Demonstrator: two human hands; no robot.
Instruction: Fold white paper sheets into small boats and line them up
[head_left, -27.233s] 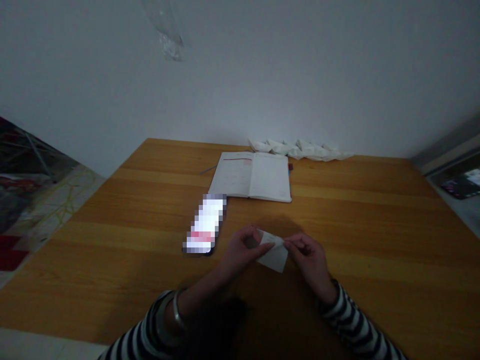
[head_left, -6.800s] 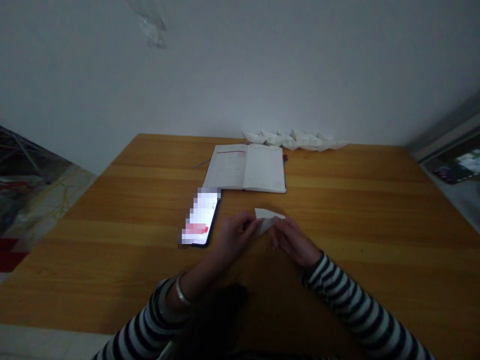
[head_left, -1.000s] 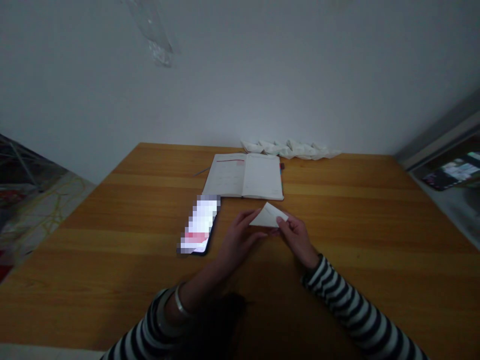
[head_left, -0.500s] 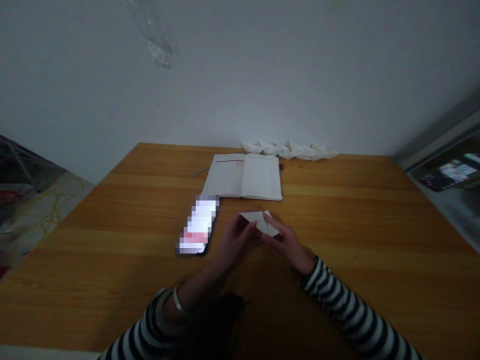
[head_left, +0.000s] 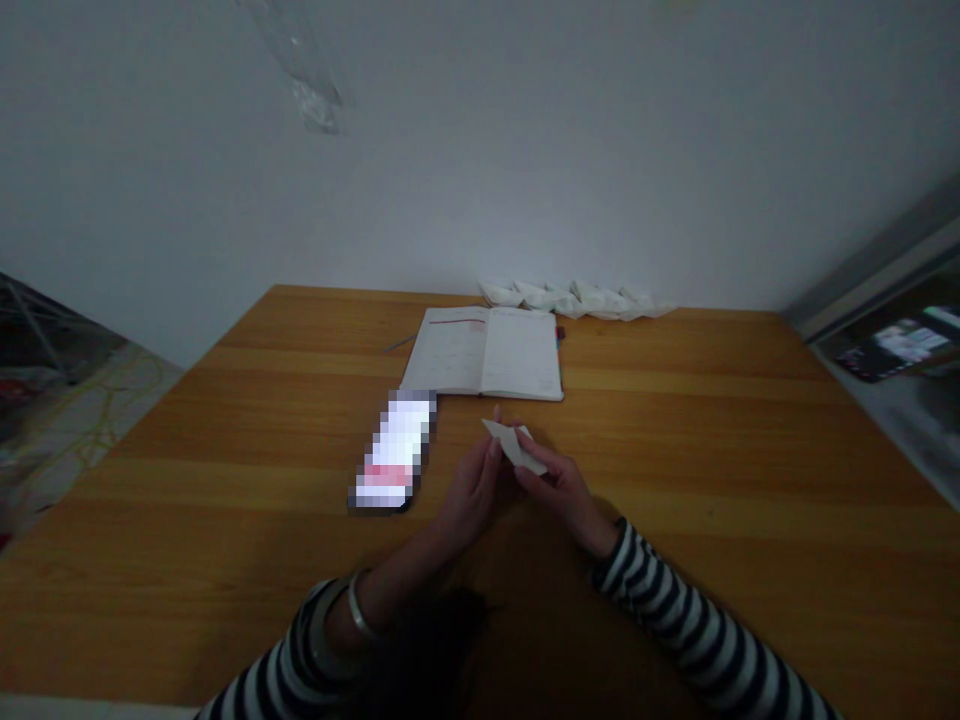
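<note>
A small piece of folded white paper (head_left: 513, 443) is held above the table in front of me, with pointed corners showing. My left hand (head_left: 474, 482) pinches its left side between thumb and fingers. On the other side, my right hand (head_left: 559, 485) grips the paper's right end, thumb below and fingers on top. Parts of the lower edge are hidden behind my fingers. Just left of my hands lies a phone (head_left: 394, 450) with a lit, pixelated screen. Beyond them is an open notebook (head_left: 521, 352) with pale pages.
A row of folded white paper pieces (head_left: 577, 299) lies along the wall at the back of the wooden table (head_left: 712, 420). A clear plastic strip (head_left: 307, 80) hangs on the wall. At the far right stands a shelf with a bright reflection (head_left: 904, 342).
The folded paper has tilted and looks narrower, its right end lower. My left hand has turned more upright, with a fingertip now showing above the paper. My right hand has shifted slightly left.
</note>
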